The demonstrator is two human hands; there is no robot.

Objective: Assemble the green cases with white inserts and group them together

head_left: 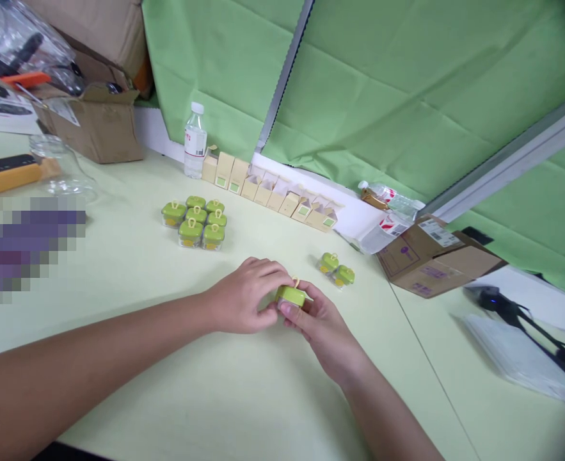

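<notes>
Over the middle of the pale table (205, 397), both my hands meet at one small clear container with a green lid (290, 295) and a cream loop on top. My right hand (323, 326) grips its body between thumb and fingers. My left hand (248, 296) reaches onto it from the other side, fingers curled at the lid and loop. Two like containers (337, 269) stand beyond my right hand. A cluster of several more (196, 221) stands farther back on the left, with something yellow visible inside.
A row of small cream cartons (267, 192), some with flaps up, lines the back edge. Near it stand a water bottle (195, 144), more bottles lying down (388, 230) and a cardboard box (436, 256). At left are a glass jar (64, 166) and another box (93, 128).
</notes>
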